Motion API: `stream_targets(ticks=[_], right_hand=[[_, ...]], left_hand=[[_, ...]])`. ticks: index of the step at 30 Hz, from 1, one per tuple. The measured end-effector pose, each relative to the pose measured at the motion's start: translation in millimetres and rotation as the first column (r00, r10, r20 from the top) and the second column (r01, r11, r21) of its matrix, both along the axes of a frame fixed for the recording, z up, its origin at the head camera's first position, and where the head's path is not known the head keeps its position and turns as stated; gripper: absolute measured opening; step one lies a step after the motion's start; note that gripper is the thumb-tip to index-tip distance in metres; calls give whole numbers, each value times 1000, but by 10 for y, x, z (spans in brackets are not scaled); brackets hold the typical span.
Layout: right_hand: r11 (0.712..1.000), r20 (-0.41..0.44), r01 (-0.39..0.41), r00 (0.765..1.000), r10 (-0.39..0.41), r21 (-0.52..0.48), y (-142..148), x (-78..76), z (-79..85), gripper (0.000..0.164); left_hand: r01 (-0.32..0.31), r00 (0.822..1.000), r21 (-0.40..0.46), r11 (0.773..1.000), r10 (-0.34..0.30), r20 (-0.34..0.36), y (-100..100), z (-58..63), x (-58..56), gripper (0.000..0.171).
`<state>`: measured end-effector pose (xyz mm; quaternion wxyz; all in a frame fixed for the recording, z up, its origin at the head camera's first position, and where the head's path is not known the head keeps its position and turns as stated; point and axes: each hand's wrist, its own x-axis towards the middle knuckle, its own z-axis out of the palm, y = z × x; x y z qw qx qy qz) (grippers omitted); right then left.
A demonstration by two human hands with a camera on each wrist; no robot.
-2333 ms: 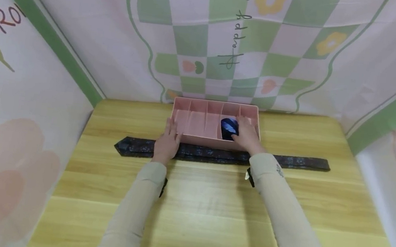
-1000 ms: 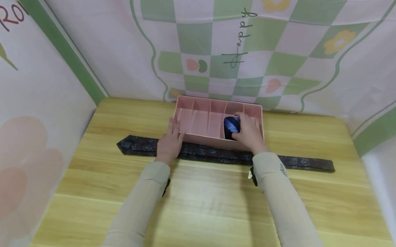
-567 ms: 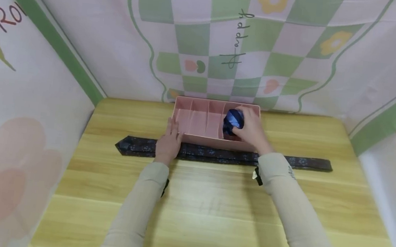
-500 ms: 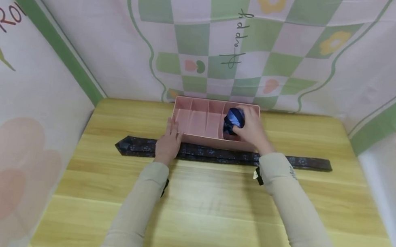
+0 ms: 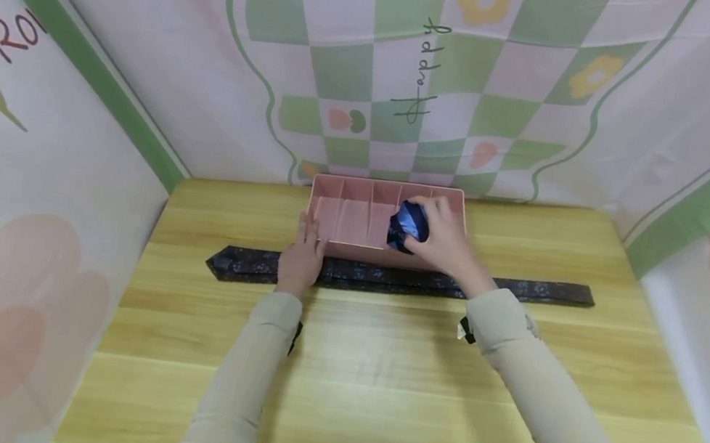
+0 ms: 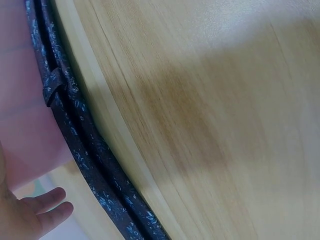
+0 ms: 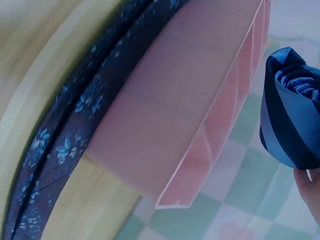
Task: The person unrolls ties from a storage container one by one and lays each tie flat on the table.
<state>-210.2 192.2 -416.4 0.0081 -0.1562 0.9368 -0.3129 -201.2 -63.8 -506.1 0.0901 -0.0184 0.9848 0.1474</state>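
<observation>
A pink divided box (image 5: 364, 254) stood on the desk (image 5: 368, 391), a rolled blue tie (image 5: 409, 225) held above its right part.
From the left, a dark floral tie (image 5: 381, 278) lay flat along the box's near side; the left hand (image 5: 300, 263), its grip released and fingers straight, rested at the box's near left corner; farther right, the right hand (image 5: 447, 243) had its grip clasped round the rolled blue tie.

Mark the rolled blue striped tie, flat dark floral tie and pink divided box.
Rolled blue striped tie (image 7: 292, 120), right wrist view: outer side.
Flat dark floral tie (image 5: 381, 278), head view: middle stretch.
Pink divided box (image 7: 165, 105), right wrist view: outer wall.
</observation>
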Motion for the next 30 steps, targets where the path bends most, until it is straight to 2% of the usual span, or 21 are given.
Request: stream_targets(ticks=[5,11,21,30], right_hand=[[998,-30,-54,998,54,14,-85,161,5,61],[991,-90,-132,987,133,16,-144,335,-101,61],[980,-97,-200,975,201,24,-236,606,-421,69],[959,-58,-280,957,283,44,-305,824,-682,69]], left_hand=[[-5,1000,10,1000,5,1,-7,-1,8,57],[-10,1000,27,1000,10,-19,-6,-13,-5,57],[-7,1000,13,1000,7,8,-12,-10,-19,57],[1,1000,11,1000,-1,12,-15,-18,-9,58]])
